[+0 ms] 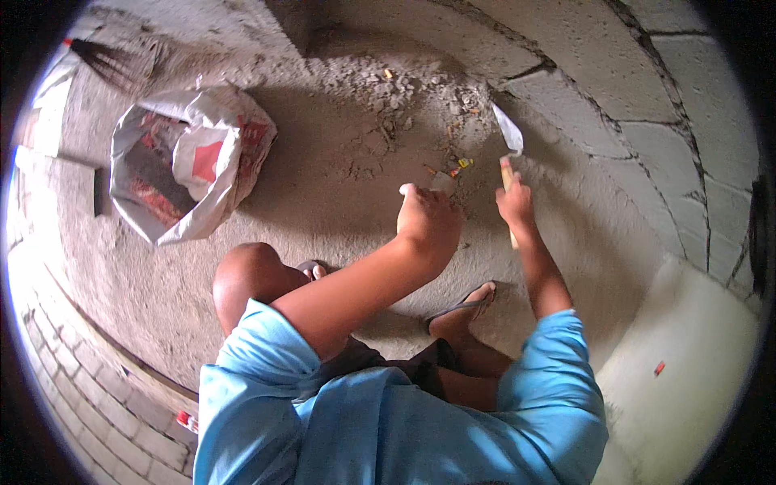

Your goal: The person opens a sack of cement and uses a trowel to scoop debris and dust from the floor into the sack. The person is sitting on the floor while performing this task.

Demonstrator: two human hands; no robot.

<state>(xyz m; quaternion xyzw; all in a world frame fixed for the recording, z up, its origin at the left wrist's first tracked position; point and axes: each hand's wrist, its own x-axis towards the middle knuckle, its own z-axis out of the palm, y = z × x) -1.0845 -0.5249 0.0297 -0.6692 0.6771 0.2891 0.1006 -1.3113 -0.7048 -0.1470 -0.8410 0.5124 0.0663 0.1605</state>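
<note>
My right hand [517, 202] grips the wooden handle of a trowel [508, 129]. The metal blade points away from me, its tip beside loose rubble at the foot of the block wall. Over the concrete floor, my left hand [431, 217] is bent down at the wrist with its fingers mostly hidden. A pale grey scrap [444, 182] shows just past those fingers; whether they hold it is unclear. Small yellow and red wrapper scraps [463, 164] lie right beyond it. Grey rubble [394, 88] mixed with cigarette butts spreads along the far side.
At the left, a white woven sack [254, 136] with red print stands with its mouth gaping. Dark broom bristles [106, 60] rest at the upper left. A concrete block wall [642, 91] curves along the right. Paving bricks [109, 406] lie past the lower-left floor edge.
</note>
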